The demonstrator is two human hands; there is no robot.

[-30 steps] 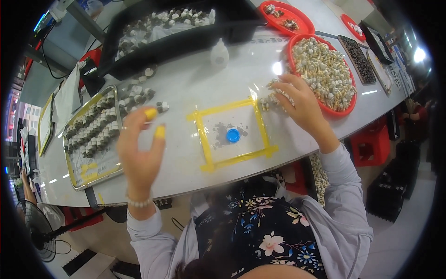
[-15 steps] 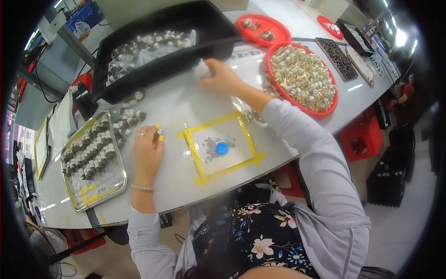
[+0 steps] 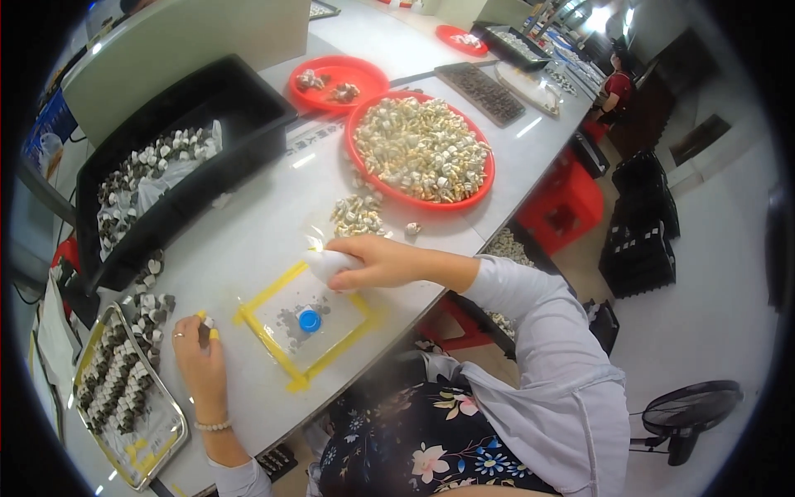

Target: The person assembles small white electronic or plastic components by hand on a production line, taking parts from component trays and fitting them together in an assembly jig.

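My right hand (image 3: 373, 263) is closed round a white squeeze bottle (image 3: 330, 263) with a pointed tip, over the far edge of a yellow tape rectangle (image 3: 267, 341) on the table. Inside that rectangle sits a blue bottle cap (image 3: 310, 321) among grey wet-looking spots. My left hand (image 3: 200, 369), with yellow covers on two fingertips, pinches a small white and dark piece (image 3: 209, 323) left of the tape. Beside it a metal tray (image 3: 170, 451) holds rows of similar white and dark pieces (image 3: 120, 373), and more pieces (image 3: 151, 311) lie at its far edge.
A red round tray (image 3: 489, 178) heaped with small cream-white pieces stands at the far right, a loose pile (image 3: 356, 215) beside it. Behind are a flatter red tray (image 3: 373, 73) and a dark board (image 3: 480, 91). A deep black bin (image 3: 178, 203) borders the left.
The view has swung to the right. My right hand has brought the white bottle from beside the black bin back toward the taped rectangle. My left hand still pinches its piece.
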